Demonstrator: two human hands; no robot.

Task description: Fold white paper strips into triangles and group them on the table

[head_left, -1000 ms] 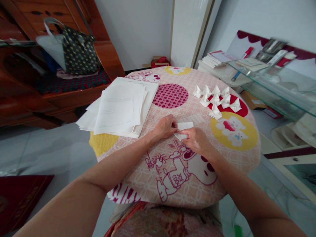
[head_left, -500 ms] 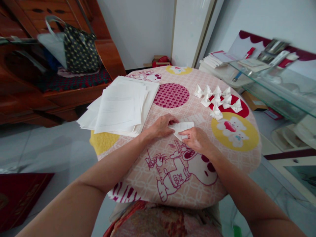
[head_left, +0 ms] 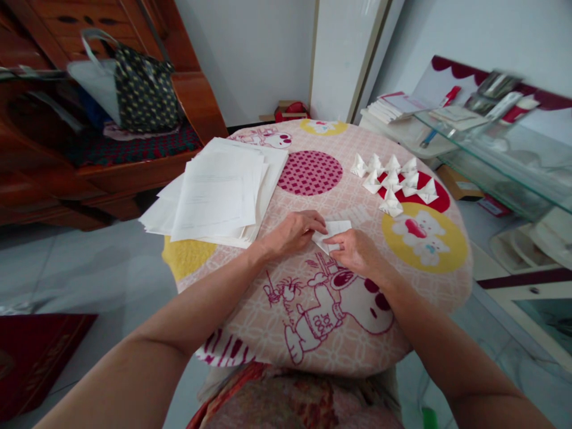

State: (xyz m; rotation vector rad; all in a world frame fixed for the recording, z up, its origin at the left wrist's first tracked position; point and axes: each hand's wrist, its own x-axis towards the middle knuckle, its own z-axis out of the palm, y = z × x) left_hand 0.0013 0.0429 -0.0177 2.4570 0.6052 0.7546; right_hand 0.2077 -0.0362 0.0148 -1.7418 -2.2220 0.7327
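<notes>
A small folded sheet of white paper [head_left: 338,227] lies on the patterned tablecloth between my hands. My left hand [head_left: 298,229] presses its fingers onto the paper's left part, covering that edge. From the right, my right hand [head_left: 356,249] grips the lower right part, thumb and forefinger closed on it. One pointed corner of the paper sticks out below, towards me. Beyond the hands to the right stand several folded white paper shapes [head_left: 391,180] in loose rows, each with pointed tips.
A stack of white sheets [head_left: 218,190], faintly printed, lies at the table's left. The round table wears a pink tablecloth [head_left: 250,322]. To the right is a glass shelf [head_left: 500,161] with cups and papers. A wooden bench [head_left: 196,107] holding bags stands at the left.
My left hand has slid a little to the right over the paper and now covers more of its left side. My right hand has stayed almost in place.
</notes>
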